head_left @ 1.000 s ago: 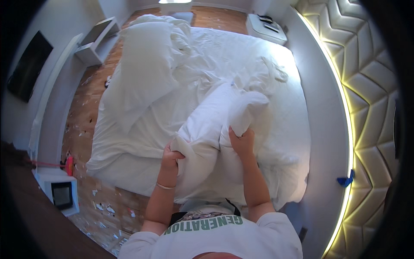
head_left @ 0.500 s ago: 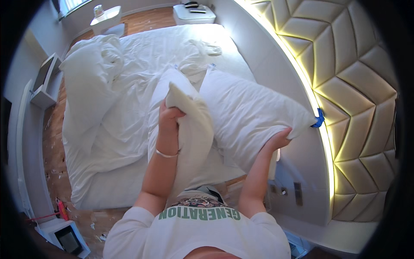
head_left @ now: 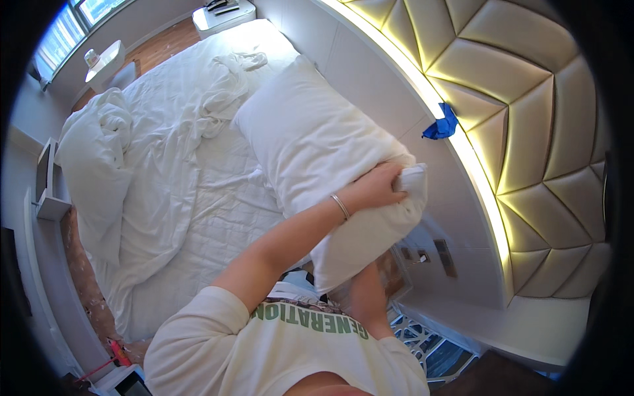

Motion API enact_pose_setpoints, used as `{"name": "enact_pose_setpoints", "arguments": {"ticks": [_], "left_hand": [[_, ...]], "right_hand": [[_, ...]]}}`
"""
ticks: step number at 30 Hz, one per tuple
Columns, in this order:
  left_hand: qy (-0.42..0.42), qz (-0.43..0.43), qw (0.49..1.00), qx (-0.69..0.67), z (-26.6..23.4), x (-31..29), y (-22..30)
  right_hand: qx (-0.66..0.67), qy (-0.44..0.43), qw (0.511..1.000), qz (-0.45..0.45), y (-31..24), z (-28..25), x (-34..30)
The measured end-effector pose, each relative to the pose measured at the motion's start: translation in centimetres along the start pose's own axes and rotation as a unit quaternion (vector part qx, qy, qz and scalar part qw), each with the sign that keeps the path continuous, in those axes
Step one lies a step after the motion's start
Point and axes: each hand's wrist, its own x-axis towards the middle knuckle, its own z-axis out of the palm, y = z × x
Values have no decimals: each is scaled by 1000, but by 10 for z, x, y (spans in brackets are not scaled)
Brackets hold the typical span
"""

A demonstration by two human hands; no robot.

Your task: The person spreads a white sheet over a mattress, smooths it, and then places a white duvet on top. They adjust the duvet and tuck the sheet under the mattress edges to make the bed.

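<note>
A plump white pillow (head_left: 317, 125) lies slanted over the head end of the bed. My left hand (head_left: 382, 188) reaches across and grips its near end, the fingers closed round the bunched white fabric. Below that grip hangs another fold of white (head_left: 360, 247), either the pillow's own end or a second pillow; I cannot tell which. My right forearm rises behind it, and my right hand is hidden there, so its fingers do not show.
Rumpled white bedding (head_left: 152, 158) covers the bed. On the right stand a padded headboard wall (head_left: 522, 132) with a lit edge and a crumpled blue item (head_left: 441, 124). Beyond the bed is a white nightstand (head_left: 224, 18); a small white table (head_left: 107, 63) stands near the window.
My left hand has crossed rightward with its pillow end, while my right hand has gone down out of sight behind the white fabric. The view has turned and shifted toward the headboard.
</note>
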Motion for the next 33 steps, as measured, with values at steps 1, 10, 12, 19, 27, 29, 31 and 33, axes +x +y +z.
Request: {"name": "enact_pose_setpoints", "arguments": {"ticks": [1, 10, 12, 19, 27, 29, 31, 33], "left_hand": [[46, -3, 997, 65, 17, -10, -33], [165, 14, 912, 374, 59, -93, -91], [303, -107, 858, 400, 61, -107, -106], [570, -500, 591, -275, -14, -130, -174], [456, -320, 769, -313, -44, 6, -107], [397, -234, 867, -192, -45, 21, -123], [242, -280, 920, -129, -36, 19, -139], [191, -268, 934, -135, -20, -4, -148]], "right_hand": [[79, -16, 996, 34, -16, -6, 1], [-351, 144, 883, -275, -49, -15, 25], [-429, 136, 820, -353, -36, -3, 25], [-357, 45, 904, -231, -53, 32, -1], [-265, 108, 816, -503, -131, 74, 34], [-334, 172, 784, -494, -156, 86, 31], [-449, 242, 717, -475, -168, 90, 29], [-487, 200, 698, -485, -157, 79, 38]]}}
